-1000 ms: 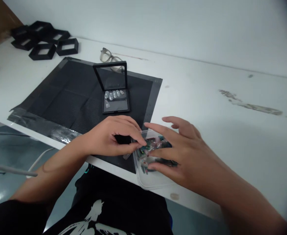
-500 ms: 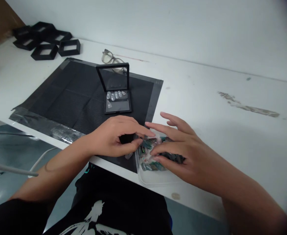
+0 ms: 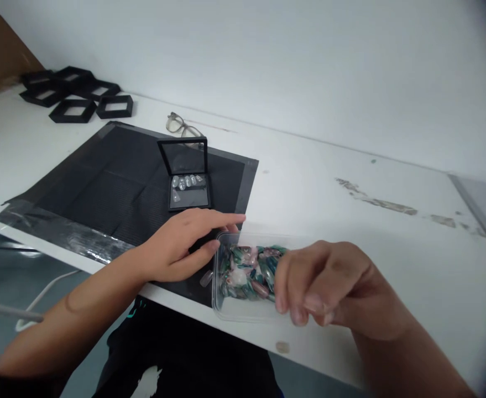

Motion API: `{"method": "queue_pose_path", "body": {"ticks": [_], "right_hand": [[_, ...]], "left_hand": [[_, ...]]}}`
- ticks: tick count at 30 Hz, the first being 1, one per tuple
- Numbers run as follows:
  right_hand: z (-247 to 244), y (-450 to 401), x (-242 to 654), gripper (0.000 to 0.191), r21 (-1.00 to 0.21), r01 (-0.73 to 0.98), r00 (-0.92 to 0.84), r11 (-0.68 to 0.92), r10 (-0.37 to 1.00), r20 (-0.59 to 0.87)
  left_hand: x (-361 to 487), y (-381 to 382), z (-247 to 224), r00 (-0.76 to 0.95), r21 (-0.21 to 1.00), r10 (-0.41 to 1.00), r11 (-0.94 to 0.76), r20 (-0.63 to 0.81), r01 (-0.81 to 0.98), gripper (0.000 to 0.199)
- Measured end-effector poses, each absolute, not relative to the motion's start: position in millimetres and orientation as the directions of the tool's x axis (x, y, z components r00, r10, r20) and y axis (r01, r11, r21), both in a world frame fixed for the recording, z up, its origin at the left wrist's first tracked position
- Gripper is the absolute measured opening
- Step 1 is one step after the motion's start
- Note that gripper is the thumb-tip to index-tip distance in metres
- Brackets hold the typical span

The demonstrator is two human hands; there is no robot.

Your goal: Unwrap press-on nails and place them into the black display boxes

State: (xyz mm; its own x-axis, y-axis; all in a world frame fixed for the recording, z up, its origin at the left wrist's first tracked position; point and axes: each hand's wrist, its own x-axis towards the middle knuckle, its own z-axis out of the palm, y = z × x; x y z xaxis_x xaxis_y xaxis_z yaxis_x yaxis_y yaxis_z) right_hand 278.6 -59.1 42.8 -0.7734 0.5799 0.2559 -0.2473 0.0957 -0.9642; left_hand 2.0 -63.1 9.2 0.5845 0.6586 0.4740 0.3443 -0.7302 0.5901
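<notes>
Tub [image 3: 243,316]: clear, smooth plastic
Nails [image 3: 260,289]: glossy (some glassy)
Mat [image 3: 102,171]: matt black, finely ribbed
Surface [image 3: 301,190]: smooth white

I can't read any text, label, brand, number or sign anywhere in my head view.

The left hand [image 3: 184,243] lies palm down, forefinger stretched out, thumb apart; the right hand [image 3: 329,284] is raised, its fingers curled downward.
</notes>
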Motion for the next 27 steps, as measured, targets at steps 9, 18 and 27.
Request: {"method": "queue_pose_path", "body": {"ticks": [9, 18, 27], "right_hand": [[44.1, -70.3, 264.2, 0.024, -0.88, -0.055, -0.503, 0.472, 0.749, 0.432], [56.5, -109.2, 291.9, 0.064, -0.324, 0.484, -0.53, 0.813, 0.567, 0.63], [50.9, -103.5, 279.5, 0.058, -0.383, 0.425, -0.527, 0.82, 0.568, 0.632]], "left_hand": [[9.0, -62.9, 5.5, 0.498, 0.491, 0.599, -0.8, 0.627, 0.344, 0.054], [14.2, -64.5, 4.6, 0.338, 0.386, 0.557, -0.802, 0.758, 0.455, 0.005], [26.2, -65.0, 7.3, 0.315, 0.269, 0.347, -0.926, 0.884, 0.266, 0.029]]}}
